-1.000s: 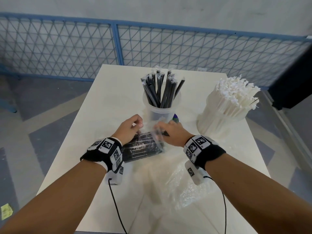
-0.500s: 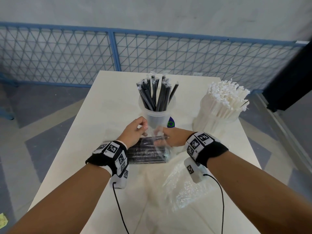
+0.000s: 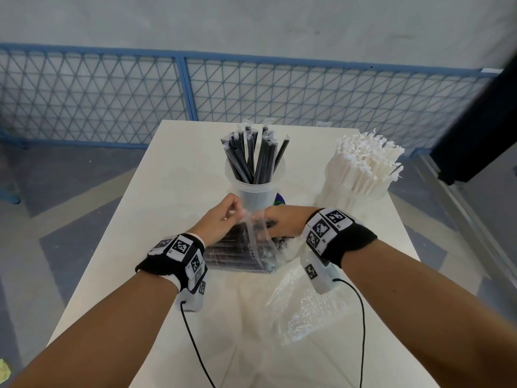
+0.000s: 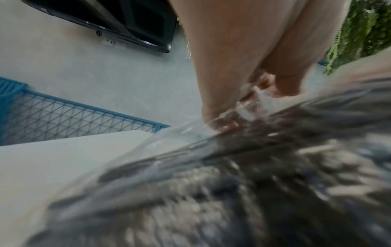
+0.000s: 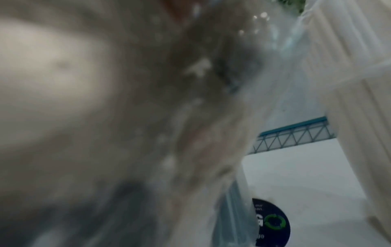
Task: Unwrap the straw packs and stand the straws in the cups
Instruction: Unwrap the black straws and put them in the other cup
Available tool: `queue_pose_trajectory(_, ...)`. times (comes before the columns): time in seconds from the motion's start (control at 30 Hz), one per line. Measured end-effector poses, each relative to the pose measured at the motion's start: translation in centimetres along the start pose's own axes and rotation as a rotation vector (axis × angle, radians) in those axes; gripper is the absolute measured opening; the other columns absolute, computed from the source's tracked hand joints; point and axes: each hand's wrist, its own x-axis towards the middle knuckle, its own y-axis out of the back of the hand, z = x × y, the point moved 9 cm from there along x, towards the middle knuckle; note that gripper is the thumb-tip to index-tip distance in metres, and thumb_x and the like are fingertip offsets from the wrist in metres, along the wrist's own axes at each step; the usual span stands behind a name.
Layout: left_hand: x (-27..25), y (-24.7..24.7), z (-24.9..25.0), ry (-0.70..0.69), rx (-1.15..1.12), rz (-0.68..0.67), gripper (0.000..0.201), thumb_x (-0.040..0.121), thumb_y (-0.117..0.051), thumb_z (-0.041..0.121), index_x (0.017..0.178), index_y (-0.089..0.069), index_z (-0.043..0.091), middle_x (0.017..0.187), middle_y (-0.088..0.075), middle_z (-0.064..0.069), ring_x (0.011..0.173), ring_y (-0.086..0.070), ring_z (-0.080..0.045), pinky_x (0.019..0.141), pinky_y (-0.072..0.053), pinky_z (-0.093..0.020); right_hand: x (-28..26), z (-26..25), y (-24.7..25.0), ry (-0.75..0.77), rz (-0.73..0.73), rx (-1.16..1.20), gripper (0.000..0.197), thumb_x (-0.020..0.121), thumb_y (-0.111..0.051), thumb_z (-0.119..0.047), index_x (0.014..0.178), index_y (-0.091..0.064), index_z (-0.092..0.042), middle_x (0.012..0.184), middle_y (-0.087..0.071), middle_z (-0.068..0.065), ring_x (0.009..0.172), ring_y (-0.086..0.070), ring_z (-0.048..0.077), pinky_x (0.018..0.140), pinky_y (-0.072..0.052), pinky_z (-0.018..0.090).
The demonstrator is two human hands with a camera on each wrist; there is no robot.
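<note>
A pack of black straws [image 3: 237, 254] in clear wrap lies on the table [image 3: 173, 169] between my hands. My left hand [image 3: 223, 219] pinches the wrap's loose edge and lifts it; in the left wrist view my fingers [image 4: 224, 117] grip that clear film above the blurred pack [image 4: 253, 183]. My right hand [image 3: 281, 224] holds the pack's far end, its fingers partly hidden behind the raised film [image 3: 258, 233]. A clear cup [image 3: 256, 193] just beyond holds several wrapped black straws [image 3: 251, 158]. The right wrist view is blurred by plastic over the lens.
A second cup packed with white straws [image 3: 361, 175] stands at the right. An empty clear wrapper [image 3: 305, 309] lies under my right forearm. A dark round sticker [image 5: 273, 222] sits by the cup's base. A blue mesh fence [image 3: 112, 96] runs behind the table.
My left hand has drawn the wrap's edge upward, so a flap of film now stands up between the hands. The pack has swung a little; both hands stay on it.
</note>
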Motion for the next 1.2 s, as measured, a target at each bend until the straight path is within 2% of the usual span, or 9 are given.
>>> queue_pose_trajectory(0.17, -0.4, -0.7, -0.1, 0.054, 0.458, -0.193, 0.100, 0.041, -0.082, 0.057, 0.124, -0.028, 0.042, 0.120, -0.045, -0.002, 0.112, -0.038, -0.022, 0.102, -0.031, -0.039, -0.1, -0.2, 1.1, 0.016, 0.045, 0.024, 0.027, 0.089, -0.060, -0.023, 0.114, -0.060, -0.016, 0.107, -0.065, 0.005, 0.084, -0.062, 0.008, 0.072, -0.048, 0.013)
queue_pose_trajectory(0.23, -0.4, -0.8, 0.0, 0.036, 0.450, -0.209, 0.101, 0.045, -0.086, 0.050, 0.128, -0.031, 0.036, 0.118, -0.054, 0.000, 0.111, -0.047, -0.021, 0.099, -0.036, -0.034, -0.1, -0.2, 1.4, 0.017, 0.061, 0.048, 0.024, 0.088, -0.060, -0.018, 0.112, -0.063, -0.017, 0.096, -0.066, 0.011, 0.058, -0.057, -0.001, 0.051, -0.043, 0.008)
queue_pose_trajectory(0.33, -0.5, -0.2, -0.4, 0.036, 0.366, -0.224, 0.073, 0.054, -0.088, 0.031, 0.118, -0.053, 0.023, 0.109, -0.066, 0.002, 0.103, -0.060, -0.018, 0.096, -0.045, -0.034, -1.0, -0.8, 1.9, 0.055, 0.019, 0.128, 0.030, 0.086, -0.062, -0.012, 0.103, -0.063, -0.036, 0.072, -0.061, 0.021, 0.046, -0.048, 0.012, 0.043, -0.038, 0.015)
queue_pose_trajectory(0.4, -0.8, 0.3, -0.3, 0.032, 0.308, -0.206, 0.052, 0.059, -0.087, 0.019, 0.103, -0.060, 0.021, 0.102, -0.068, 0.003, 0.099, -0.062, -0.016, 0.091, -0.046, -0.028, -1.8, -1.1, 2.4, 0.070, -0.004, 0.158, 0.039, 0.085, -0.060, -0.006, 0.106, -0.062, -0.039, 0.059, -0.057, 0.008, 0.043, -0.046, 0.010, 0.044, -0.039, 0.016)
queue_pose_trajectory(0.5, -0.9, 0.6, -0.1, 0.020, 0.266, -0.181, 0.042, 0.063, -0.084, 0.012, 0.096, -0.060, 0.022, 0.096, -0.068, 0.001, 0.093, -0.063, -0.016, 0.084, -0.046, -0.024, -2.4, -0.7, 3.5, 0.038, 0.009, 0.151, 0.029, 0.084, -0.062, -0.007, 0.112, -0.066, -0.016, 0.049, -0.057, -0.010, 0.043, -0.050, 0.009, 0.047, -0.041, 0.020)
queue_pose_trajectory(0.67, -1.1, 2.0, -1.8, 0.091, 0.169, -0.174, 0.048, 0.063, -0.083, 0.020, 0.098, -0.060, -0.004, 0.097, -0.068, -0.017, 0.090, -0.065, -0.027, 0.095, -0.047, -0.043, -4.2, 0.2, 6.5, 0.035, 0.189, 0.473, 0.025, 0.085, -0.065, -0.018, 0.109, -0.063, -0.024, 0.093, -0.071, 0.014, 0.064, -0.066, 0.020, 0.050, -0.051, 0.021)
queue_pose_trajectory(0.8, -1.3, 2.5, -1.2, 0.098, 0.057, -0.172, 0.056, 0.056, -0.083, 0.034, 0.102, -0.065, 0.007, 0.102, -0.071, -0.012, 0.096, -0.067, -0.022, 0.098, -0.047, -0.040, -4.8, 1.6, 8.0, 0.146, 0.504, 0.951, 0.040, 0.074, -0.070, -0.016, 0.110, -0.054, -0.018, 0.088, -0.064, 0.009, 0.071, -0.065, 0.019, 0.069, -0.059, 0.027)
queue_pose_trajectory(0.97, -0.8, 1.3, 0.6, 0.076, 0.073, -0.198, 0.030, 0.073, -0.077, 0.015, 0.099, -0.063, 0.017, 0.103, -0.070, -0.009, 0.097, -0.065, -0.022, 0.098, -0.046, -0.038, -2.5, 0.9, 5.7, 0.235, 0.576, 1.204, 0.037, 0.081, -0.060, 0.008, 0.103, -0.049, -0.020, 0.077, -0.068, -0.004, 0.079, -0.066, 0.011, 0.071, -0.053, 0.021)
queue_pose_trajectory(1.2, -0.7, -0.1, 1.7, 0.054, 0.094, -0.238, 0.042, 0.075, -0.075, 0.024, 0.113, -0.060, 0.017, 0.109, -0.069, -0.002, 0.103, -0.063, -0.018, 0.099, -0.045, -0.030, -1.6, 0.2, 5.1, 0.246, 0.693, 1.278, 0.015, 0.083, -0.062, 0.001, 0.089, -0.060, -0.013, 0.089, -0.065, 0.008, 0.092, -0.063, 0.026, 0.088, -0.053, 0.046)
